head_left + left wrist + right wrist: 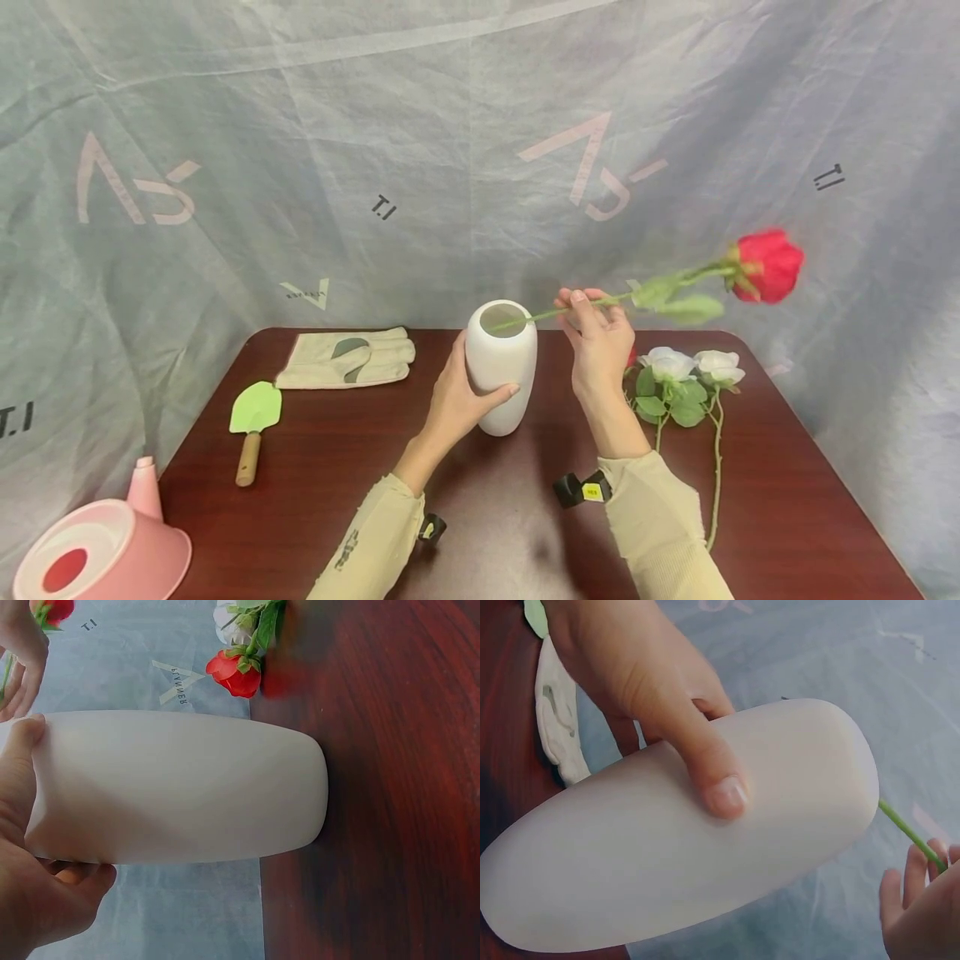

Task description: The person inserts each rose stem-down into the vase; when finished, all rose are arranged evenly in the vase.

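A tall white vase [501, 375] stands on the brown table, its mouth facing up. My left hand [467, 387] grips it around the side, thumb across the front, as the left wrist view also shows. In my right hand [600, 337] the green stem of a red rose [772, 267] is pinched between thumb and fingers. The rose lies nearly level, bloom to the right and a little higher. Its stem end reaches into the vase's mouth; in the right wrist view the stem [909, 829] passes behind the rim.
White roses [667, 364] with long stems lie at the table's right, and another red rose [235, 673] is beside them. Back left are cloth gloves [345, 358] and a green trowel [255, 408] with a wooden handle. A pink watering can [161, 554] stands front left.
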`<move>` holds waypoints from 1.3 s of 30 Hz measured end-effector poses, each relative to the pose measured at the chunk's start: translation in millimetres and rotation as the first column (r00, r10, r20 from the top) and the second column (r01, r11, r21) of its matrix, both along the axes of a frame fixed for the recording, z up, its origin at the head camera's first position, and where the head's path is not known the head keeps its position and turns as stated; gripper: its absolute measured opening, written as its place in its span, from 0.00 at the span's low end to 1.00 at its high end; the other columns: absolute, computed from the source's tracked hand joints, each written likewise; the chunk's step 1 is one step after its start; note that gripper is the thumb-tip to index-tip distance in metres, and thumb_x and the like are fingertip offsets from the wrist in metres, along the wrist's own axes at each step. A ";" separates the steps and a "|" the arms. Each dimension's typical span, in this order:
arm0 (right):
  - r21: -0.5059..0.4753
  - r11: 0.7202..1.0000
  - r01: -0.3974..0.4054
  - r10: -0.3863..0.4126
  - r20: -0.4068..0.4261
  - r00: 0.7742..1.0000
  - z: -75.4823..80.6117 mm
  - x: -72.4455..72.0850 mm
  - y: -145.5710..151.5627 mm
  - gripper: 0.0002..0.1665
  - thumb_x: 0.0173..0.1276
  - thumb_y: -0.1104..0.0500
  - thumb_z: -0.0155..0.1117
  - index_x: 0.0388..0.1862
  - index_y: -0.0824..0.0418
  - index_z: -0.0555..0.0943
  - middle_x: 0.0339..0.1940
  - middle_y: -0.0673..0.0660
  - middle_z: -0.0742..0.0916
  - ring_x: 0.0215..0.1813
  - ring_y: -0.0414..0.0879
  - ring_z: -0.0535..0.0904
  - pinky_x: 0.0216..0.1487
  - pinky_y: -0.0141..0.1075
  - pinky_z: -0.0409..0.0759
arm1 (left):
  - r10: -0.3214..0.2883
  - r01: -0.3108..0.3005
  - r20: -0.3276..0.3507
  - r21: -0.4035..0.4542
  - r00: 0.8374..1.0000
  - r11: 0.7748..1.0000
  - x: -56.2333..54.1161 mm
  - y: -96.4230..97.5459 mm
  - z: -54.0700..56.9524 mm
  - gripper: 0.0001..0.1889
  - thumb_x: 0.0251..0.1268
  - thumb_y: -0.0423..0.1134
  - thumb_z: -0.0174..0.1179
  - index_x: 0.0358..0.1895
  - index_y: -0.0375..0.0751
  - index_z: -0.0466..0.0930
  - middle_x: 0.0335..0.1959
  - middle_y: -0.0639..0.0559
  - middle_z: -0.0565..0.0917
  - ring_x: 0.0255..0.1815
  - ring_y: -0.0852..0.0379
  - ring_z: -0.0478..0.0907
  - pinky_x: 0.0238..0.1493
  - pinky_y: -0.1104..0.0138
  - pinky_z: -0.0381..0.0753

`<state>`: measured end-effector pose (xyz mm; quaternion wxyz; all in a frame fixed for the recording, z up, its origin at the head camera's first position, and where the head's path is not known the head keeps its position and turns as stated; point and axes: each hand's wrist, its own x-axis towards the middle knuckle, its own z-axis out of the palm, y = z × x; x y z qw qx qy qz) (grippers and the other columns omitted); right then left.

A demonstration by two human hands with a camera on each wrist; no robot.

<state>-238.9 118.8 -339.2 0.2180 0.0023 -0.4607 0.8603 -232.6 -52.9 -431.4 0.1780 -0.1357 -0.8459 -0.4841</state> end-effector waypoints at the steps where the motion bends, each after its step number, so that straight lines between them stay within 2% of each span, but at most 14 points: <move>1: -0.010 1.000 0.008 -0.008 0.005 1.000 0.3 -0.3 0.0 0.08 0.65 0.64 0.61 0.40 0.63 0.72 0.35 0.58 0.87 0.41 0.50 0.83 0.47 0.41 0.76 | 0.001 -0.001 -0.003 0.001 1.000 1.000 0.3 0.0 0.2 0.52 0.40 0.56 0.72 0.70 0.52 0.52 0.56 0.53 0.72 0.50 0.53 0.73 0.46 0.54 0.73; 6: 0.006 1.000 0.021 -0.022 0.035 0.999 0.4 -0.7 0.9 0.07 0.71 0.61 0.54 0.42 0.65 0.70 0.38 0.59 0.87 0.43 0.49 0.83 0.44 0.37 0.78 | -0.001 0.001 -0.011 0.000 1.000 1.000 1.4 0.2 0.4 0.52 0.40 0.57 0.72 0.71 0.52 0.52 0.56 0.53 0.72 0.50 0.53 0.73 0.46 0.54 0.73; 11: 0.120 0.993 0.003 -0.012 0.073 0.997 0.2 1.3 3.3 0.14 0.76 0.55 0.44 0.45 0.65 0.72 0.37 0.56 0.85 0.39 0.47 0.81 0.40 0.35 0.78 | -0.006 0.006 -0.015 0.005 1.000 1.000 1.2 0.7 -0.3 0.52 0.40 0.58 0.72 0.71 0.53 0.52 0.56 0.54 0.72 0.49 0.54 0.74 0.45 0.54 0.73; 14: 0.184 0.983 -0.006 -0.013 0.102 0.995 0.0 3.0 5.9 0.16 0.77 0.53 0.40 0.40 0.63 0.72 0.26 0.52 0.77 0.29 0.43 0.73 0.31 0.31 0.73 | -0.002 0.002 -0.010 0.005 1.000 1.000 1.1 1.0 -0.7 0.52 0.39 0.58 0.72 0.71 0.54 0.52 0.55 0.54 0.73 0.49 0.54 0.74 0.45 0.54 0.73; 17: 0.206 0.978 -0.036 0.017 0.095 0.995 -0.3 5.1 9.2 0.15 0.77 0.53 0.38 0.35 0.60 0.68 0.15 0.49 0.65 0.19 0.40 0.61 0.23 0.30 0.62 | 0.004 -0.004 0.000 0.001 1.000 1.000 1.2 1.0 -0.7 0.52 0.39 0.58 0.72 0.71 0.55 0.52 0.55 0.54 0.73 0.49 0.54 0.74 0.45 0.54 0.74; 20: 0.223 0.972 -0.074 0.064 0.054 0.996 0.0 6.7 12.3 0.13 0.77 0.55 0.38 0.31 0.59 0.61 0.12 0.50 0.55 0.15 0.39 0.54 0.21 0.31 0.58 | 0.006 -0.006 0.003 0.001 1.000 1.000 1.2 0.9 -0.5 0.52 0.39 0.58 0.72 0.71 0.54 0.52 0.55 0.54 0.73 0.49 0.53 0.74 0.45 0.53 0.73; 23: 0.240 0.967 -0.080 0.077 0.023 0.997 1.5 7.5 13.9 0.12 0.76 0.57 0.43 0.32 0.59 0.60 0.13 0.50 0.55 0.15 0.40 0.54 0.20 0.31 0.59 | 0.006 -0.006 0.002 -0.001 1.000 1.000 1.0 0.4 -0.2 0.52 0.39 0.58 0.72 0.70 0.54 0.52 0.55 0.54 0.73 0.49 0.54 0.74 0.45 0.54 0.73; 26: 0.207 0.977 -0.052 0.048 0.024 0.999 2.7 7.9 14.4 0.08 0.73 0.59 0.51 0.36 0.61 0.65 0.14 0.52 0.63 0.15 0.41 0.59 0.19 0.30 0.64 | 0.007 -0.007 0.004 -0.002 1.000 1.000 1.1 0.0 0.2 0.52 0.39 0.58 0.72 0.70 0.55 0.52 0.55 0.54 0.73 0.49 0.54 0.74 0.45 0.54 0.73; 30: 0.133 0.991 -0.010 0.006 0.034 0.999 1.9 7.6 13.5 0.09 0.67 0.60 0.59 0.38 0.63 0.70 0.18 0.53 0.73 0.14 0.41 0.67 0.20 0.30 0.73 | 0.006 -0.006 -0.001 0.000 1.000 1.000 1.0 -0.4 0.0 0.52 0.39 0.58 0.72 0.70 0.54 0.52 0.55 0.54 0.73 0.49 0.53 0.74 0.44 0.54 0.73; 35: 0.014 0.999 0.029 -0.030 0.028 0.999 2.0 7.2 9.0 0.09 0.64 0.62 0.63 0.37 0.63 0.71 0.20 0.54 0.76 0.16 0.41 0.71 0.22 0.31 0.76 | 0.001 -0.001 -0.012 0.001 1.000 1.000 -0.1 -0.5 -1.1 0.52 0.39 0.58 0.72 0.70 0.54 0.52 0.55 0.54 0.73 0.49 0.54 0.74 0.45 0.54 0.73; 39: -0.112 0.992 0.054 -0.050 0.035 0.998 3.2 7.1 5.4 0.08 0.60 0.65 0.66 0.33 0.64 0.75 0.21 0.55 0.78 0.17 0.40 0.73 0.23 0.30 0.77 | -0.004 0.004 -0.022 0.006 1.000 1.000 -0.2 0.2 -1.2 0.52 0.39 0.57 0.72 0.70 0.53 0.52 0.55 0.54 0.73 0.49 0.54 0.74 0.45 0.55 0.73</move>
